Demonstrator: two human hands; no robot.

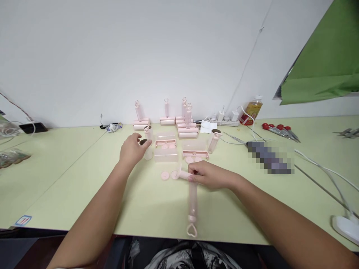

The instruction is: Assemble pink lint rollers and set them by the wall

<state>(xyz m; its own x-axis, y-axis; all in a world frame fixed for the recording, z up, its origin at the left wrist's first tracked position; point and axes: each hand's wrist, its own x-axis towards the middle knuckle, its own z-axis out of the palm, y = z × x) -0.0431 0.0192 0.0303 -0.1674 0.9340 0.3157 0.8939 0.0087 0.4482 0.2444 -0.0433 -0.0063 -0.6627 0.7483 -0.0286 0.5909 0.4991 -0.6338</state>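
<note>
1. Handle (193, 200), pink and partly see-through, is pinched between thumb and fingers of the right hand (207, 175), above the near part of the table (151, 209); its heart-shaped end points toward the person.
2. A pink arm (184, 174) juts leftward from that hand.
3. The left hand (132, 151) curls at a roll (148, 154) standing upright, thumb by its dark rim; I cannot tell whether it grips.
4. Two discs (165, 175) lie side by side between the hands, nearer the right.
5. Beyond them, two pink cases (195, 154) sit beside clear covers (166, 155).
6. Lint rollers (188, 132) with upright handles line the wall (168, 56).
7. To the right stands a bottle (252, 111), near red-ended tools (280, 131).
</note>
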